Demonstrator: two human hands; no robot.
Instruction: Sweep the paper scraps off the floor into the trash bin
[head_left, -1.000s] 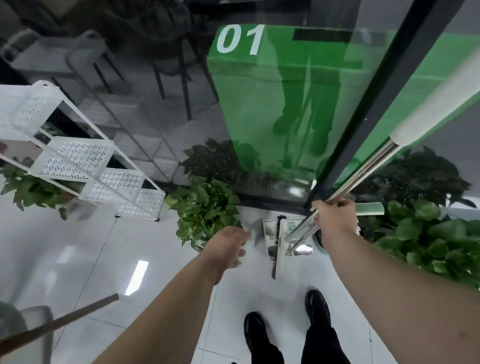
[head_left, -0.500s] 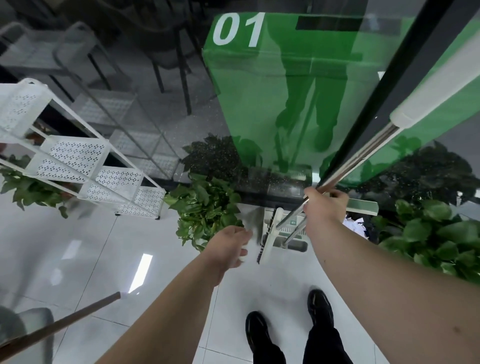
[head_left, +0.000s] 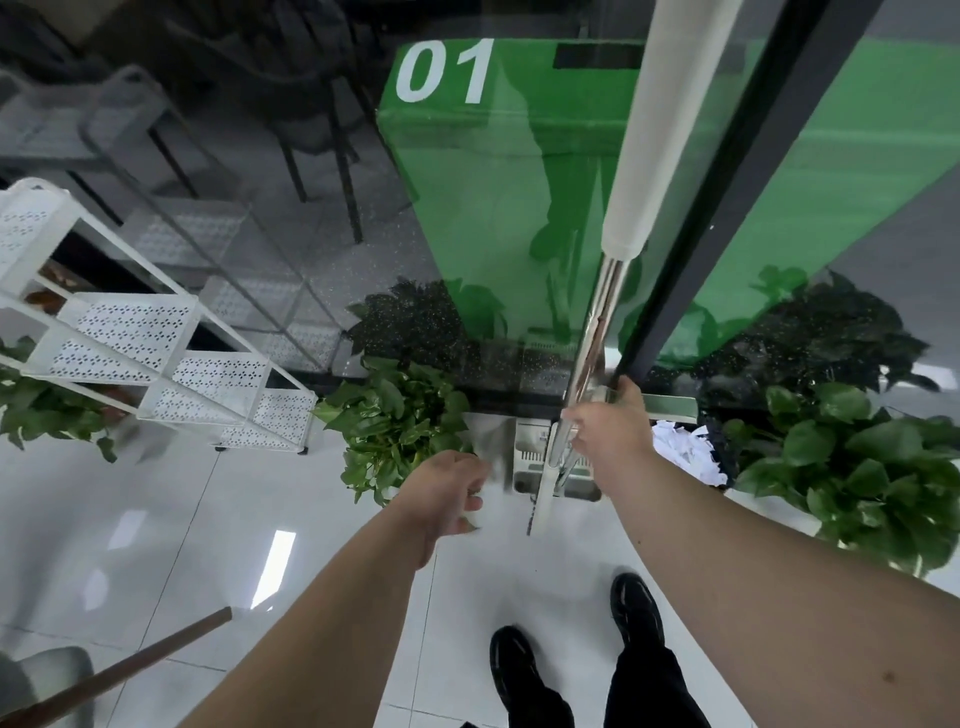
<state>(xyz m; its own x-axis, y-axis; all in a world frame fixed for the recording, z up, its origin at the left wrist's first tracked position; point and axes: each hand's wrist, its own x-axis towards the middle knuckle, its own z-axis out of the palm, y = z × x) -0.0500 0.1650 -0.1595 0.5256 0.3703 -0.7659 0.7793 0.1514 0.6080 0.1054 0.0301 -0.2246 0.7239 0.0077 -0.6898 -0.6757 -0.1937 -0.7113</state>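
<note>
Two glossy black shoes (head_left: 636, 608) stand on the smooth, shiny white tile floor (head_left: 311, 571). A round brown wooden stick (head_left: 130, 665) slants in at the lower left. The left hand (head_left: 447, 488) hangs where it was half a second ago, fingers loosely curled and holding nothing. The right hand (head_left: 608, 431) has shifted a little left and grasps two thin, shiny metal handles (head_left: 587, 364). These leaned off to the upper right before and now rise almost straight up, ending in a matte white tube-shaped sleeve (head_left: 654, 130). Below the hand, the broom (head_left: 537, 493) shows edge-on as a narrow pale strip with dark bristles, in front of the grey ribbed plastic dustpan (head_left: 530, 452). The paper scraps (head_left: 685, 452), a crumpled white heap, show more fully than before. They lie just right of the right hand, inside the dark-lined trash bin (head_left: 719, 441), which is mostly hidden. A leafy plant (head_left: 400, 415) sits left of the dustpan, and a second plant (head_left: 857, 467) right of the bin. Farther left stands a white shelf (head_left: 156, 353) of perforated sheet metal. Behind all is a glass wall (head_left: 311, 234) with a green panel (head_left: 493, 182) marked "01" and a black frame (head_left: 727, 208).
</note>
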